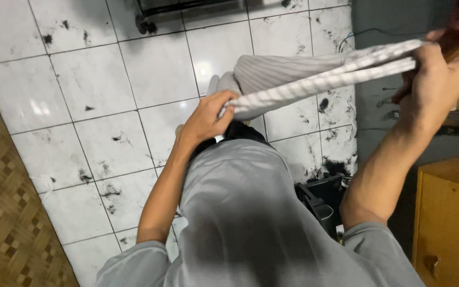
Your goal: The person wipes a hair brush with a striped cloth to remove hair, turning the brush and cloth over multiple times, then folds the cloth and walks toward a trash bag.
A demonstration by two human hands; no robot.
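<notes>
White tiled floor below you. Striped cloth stretched taut between your hands, long axis rising rightward: left hand pinches the low end, right hand clenches the high end.

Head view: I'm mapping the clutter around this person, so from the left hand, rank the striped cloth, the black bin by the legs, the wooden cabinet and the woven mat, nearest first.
1. Striped cloth: gripped in the left hand, stretched toward the right hand.
2. Black bin: lower right, by the legs.
3. Woven mat: far left edge.
4. Wooden cabinet: far right corner.
</notes>
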